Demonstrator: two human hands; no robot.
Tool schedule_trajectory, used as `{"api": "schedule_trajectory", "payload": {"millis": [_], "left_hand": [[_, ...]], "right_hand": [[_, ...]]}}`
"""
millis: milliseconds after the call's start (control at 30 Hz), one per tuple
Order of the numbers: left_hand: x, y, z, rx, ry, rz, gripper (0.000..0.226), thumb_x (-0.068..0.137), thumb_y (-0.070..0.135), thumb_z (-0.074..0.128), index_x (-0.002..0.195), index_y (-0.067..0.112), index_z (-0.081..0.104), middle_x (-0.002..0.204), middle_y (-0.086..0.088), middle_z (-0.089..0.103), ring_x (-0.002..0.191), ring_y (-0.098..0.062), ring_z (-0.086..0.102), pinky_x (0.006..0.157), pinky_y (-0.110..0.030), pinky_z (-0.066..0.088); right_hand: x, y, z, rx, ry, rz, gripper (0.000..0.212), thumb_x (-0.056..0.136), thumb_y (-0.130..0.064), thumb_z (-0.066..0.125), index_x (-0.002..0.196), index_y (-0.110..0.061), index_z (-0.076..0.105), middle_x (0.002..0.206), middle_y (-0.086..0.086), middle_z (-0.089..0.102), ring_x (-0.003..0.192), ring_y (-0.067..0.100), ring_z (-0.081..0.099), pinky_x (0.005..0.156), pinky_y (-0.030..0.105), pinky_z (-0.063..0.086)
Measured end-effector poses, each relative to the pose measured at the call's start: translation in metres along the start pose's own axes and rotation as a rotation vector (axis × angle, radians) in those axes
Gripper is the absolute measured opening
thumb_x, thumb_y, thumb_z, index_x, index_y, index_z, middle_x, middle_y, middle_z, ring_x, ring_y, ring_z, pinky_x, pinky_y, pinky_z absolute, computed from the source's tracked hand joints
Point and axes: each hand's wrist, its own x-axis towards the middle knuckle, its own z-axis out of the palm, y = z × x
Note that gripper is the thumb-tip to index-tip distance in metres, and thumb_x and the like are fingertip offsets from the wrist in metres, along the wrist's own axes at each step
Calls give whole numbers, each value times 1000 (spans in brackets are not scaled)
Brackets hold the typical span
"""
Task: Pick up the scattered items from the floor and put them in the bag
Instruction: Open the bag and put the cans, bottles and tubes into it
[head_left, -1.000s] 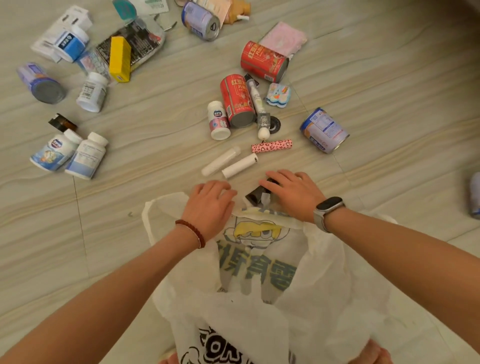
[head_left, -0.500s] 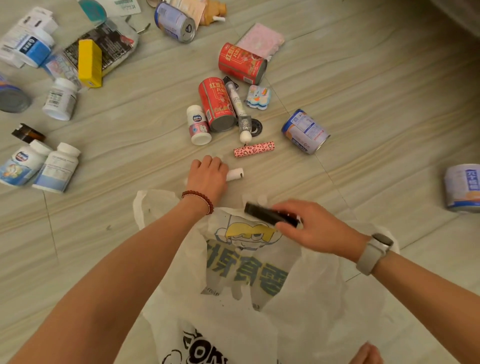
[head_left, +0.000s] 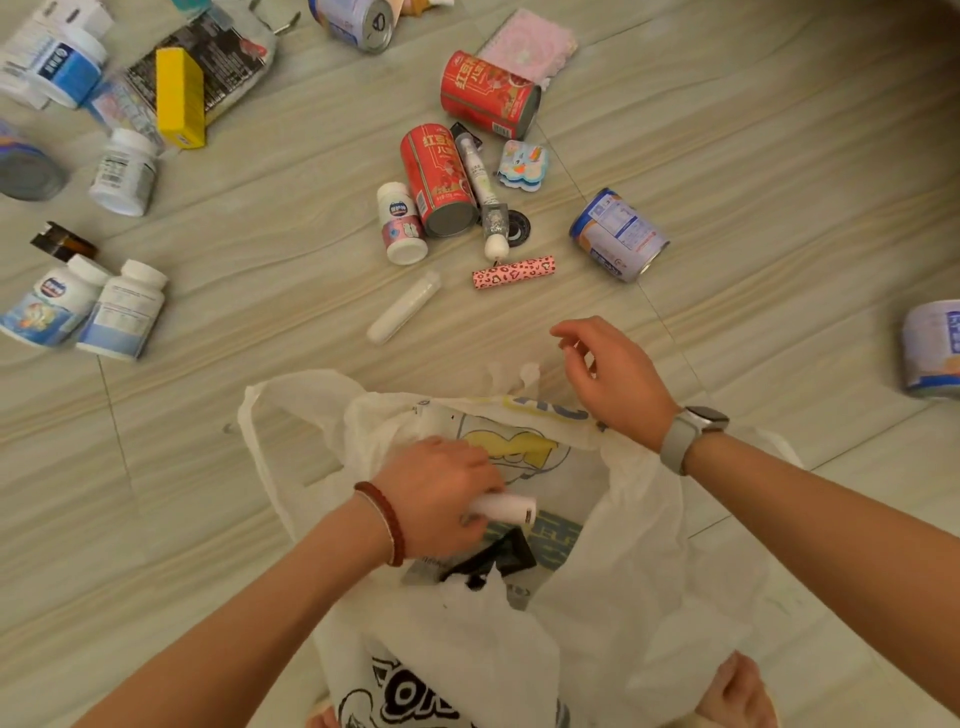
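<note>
Inside the bag (head_left: 649, 545), our left hand (head_left: 441, 499) grips a white tube (head_left: 506, 508); our right hand (head_left: 618, 376) hovers empty, fingers loose. The limp rim could fold shut and block the drop.

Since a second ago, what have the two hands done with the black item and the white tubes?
The right hand carried the black item over the bag and let it go; it now lies inside, and that hand hovers empty. The left hand took one white tube off the floor and holds it over the bag's mouth. The other white tube, leopard-print tube and cans stayed put.
</note>
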Motion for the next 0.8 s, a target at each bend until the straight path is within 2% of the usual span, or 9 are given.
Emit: {"api": "schedule_trajectory", "payload": {"millis": [100,200,267,400,467,533,633,700,800], "left_hand": [[-1,4,10,132,58,44,40,68,49,40,89,30,68,78,12,66,72,-12,60,64,-27,45],[11,-1,-4,131,281,-42,35,77,44,42,93,26,67,84,9,67,78,-15,60,70,-28,42],[25,-15,-20,124,404,-191,31,82,35,46,102,21,64,98,1,66,91,-22,60,78,-35,45],[51,-64,-39,32,357,-591,52,89,28,48,137,16,34,144,-11,35,131,-30,30,103,-45,30],[63,-85,-38,-41,327,-771,64,91,30,46,144,15,14,153,-11,15,140,-31,12,109,-47,22],[76,-98,-31,-162,289,-903,70,91,32,45,145,12,6,155,-10,6,142,-30,3,111,-48,18],[86,-107,-18,-141,267,-939,56,89,29,47,137,8,26,149,-12,19,138,-31,13,106,-48,25],[85,-109,-14,-9,310,-905,38,91,23,45,125,7,41,135,-16,36,125,-32,30,94,-45,34],[83,-107,-12,6,312,-874,33,93,24,41,122,9,44,123,-16,45,114,-32,40,90,-43,34]], "right_hand": [[2,6,5,-130,-34,-58,31,90,-6,44,118,-8,56,113,12,58,104,26,54,81,36,46],[10,6,5,-286,-92,-193,36,87,-11,39,117,-5,57,114,17,59,104,35,55,79,40,47],[22,3,2,-365,-120,-205,41,86,-14,39,124,-6,52,123,17,55,113,35,51,85,44,44],[57,-3,2,-448,-167,-141,55,89,-12,43,141,-10,28,149,10,31,138,24,26,105,41,29],[73,-4,5,-475,-219,-69,59,90,-12,40,145,-11,17,155,6,18,143,20,14,112,41,21],[84,-5,12,-489,-270,2,61,91,-13,38,146,-13,11,157,3,11,145,19,7,115,44,15],[87,-3,23,-507,-232,17,58,89,-12,39,143,-12,18,150,9,25,140,25,19,111,48,22],[83,0,29,-591,-169,-48,50,89,-11,41,137,-12,29,134,12,39,124,30,36,97,45,34],[79,3,38,-636,-185,-70,38,92,-11,40,130,-10,36,122,13,46,110,32,44,84,42,39]]}}
